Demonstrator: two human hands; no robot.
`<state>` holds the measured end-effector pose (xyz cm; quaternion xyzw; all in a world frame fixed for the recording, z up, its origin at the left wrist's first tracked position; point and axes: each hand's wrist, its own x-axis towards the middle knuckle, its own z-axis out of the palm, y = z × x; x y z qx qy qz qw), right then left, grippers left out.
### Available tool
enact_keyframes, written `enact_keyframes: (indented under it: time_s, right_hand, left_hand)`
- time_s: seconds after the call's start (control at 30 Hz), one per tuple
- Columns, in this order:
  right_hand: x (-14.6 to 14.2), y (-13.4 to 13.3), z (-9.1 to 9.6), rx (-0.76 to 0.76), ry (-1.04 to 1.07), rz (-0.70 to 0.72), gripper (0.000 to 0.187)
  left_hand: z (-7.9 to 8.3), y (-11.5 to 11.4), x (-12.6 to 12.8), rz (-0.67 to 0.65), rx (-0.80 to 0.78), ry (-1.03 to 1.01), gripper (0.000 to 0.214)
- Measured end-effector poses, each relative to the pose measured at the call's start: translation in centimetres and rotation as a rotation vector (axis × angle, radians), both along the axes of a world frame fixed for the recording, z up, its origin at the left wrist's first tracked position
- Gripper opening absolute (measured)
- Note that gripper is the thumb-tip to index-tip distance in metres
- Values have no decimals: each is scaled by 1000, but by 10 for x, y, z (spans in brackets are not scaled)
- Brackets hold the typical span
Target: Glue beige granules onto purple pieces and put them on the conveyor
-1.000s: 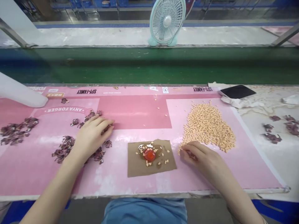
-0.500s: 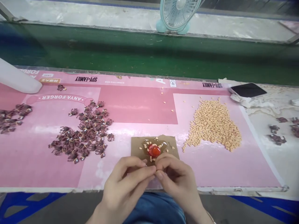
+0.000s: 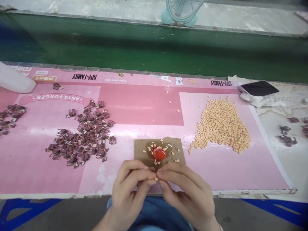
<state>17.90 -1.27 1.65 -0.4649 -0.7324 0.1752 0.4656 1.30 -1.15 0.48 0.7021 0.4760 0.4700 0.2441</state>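
Observation:
My left hand [image 3: 131, 189] is closed in a pinch on a small dark brown molded piece [image 3: 139, 183], mostly hidden by the fingers. Against its fingertips press those of my right hand [image 3: 189, 189], also pinched, with a tiny beige piece [image 3: 156, 179] showing where they meet. Just beyond the hands lies a brown sheet [image 3: 141, 146] with a wet, clear puddle on it. A round red cap-like thing [image 3: 159, 154] sits in the puddle, with several beige bits scattered around it.
Left of the hands spreads a pile of brown molded pieces [image 3: 89, 134]; to the right, a heap of beige pieces [image 3: 221, 125]. A phone [image 3: 260, 88] rests on crumpled paper at the back right. A white bottle-like container [image 3: 15, 78] and a light-blue fan [image 3: 184, 11] stand farther off.
My right fingers have straightened somewhat and the hands have shifted slightly, so the beige piece now shows between the fingertips. The view has tilted down a little.

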Motion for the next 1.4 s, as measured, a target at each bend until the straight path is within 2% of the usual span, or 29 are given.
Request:
enact_keyframes:
  time_s: [0.1,0.3,0.6,0.83,0.97,1.1,1.2,1.3,1.4]
  right_hand:
    - [-2,-1,-4,15,9,-2,22]
    - [-10,-2,-9,64,38,-150,22]
    - [-13,0,-9,119,11,-145,16]
    - [15,6,-16,83,-138,-149,13]
    - [28,13,-21,87,-275,-173,12]
    - [29,13,-26,72,-326,-181,12]
    - [28,11,-29,64,-340,-189,11]
    - [28,11,-29,73,-347,-198,11]
    - [28,12,-28,84,-353,-198,11]
  left_hand:
    - [-4,-3,2,14,-27,-40,22]
    - [-8,-8,4,14,-69,-82,18]
    - [-9,-7,2,-1,-29,-64,15]
    - [-10,-3,-10,16,-3,-21,14]
    - [-13,-3,-18,50,-32,-5,31]
    - [-17,-9,-19,48,-184,-159,46]
    - [-18,-12,-18,81,-269,-304,41]
    - [-17,-10,-21,42,-227,-269,31]
    - [-16,-7,-25,9,-156,-177,34]
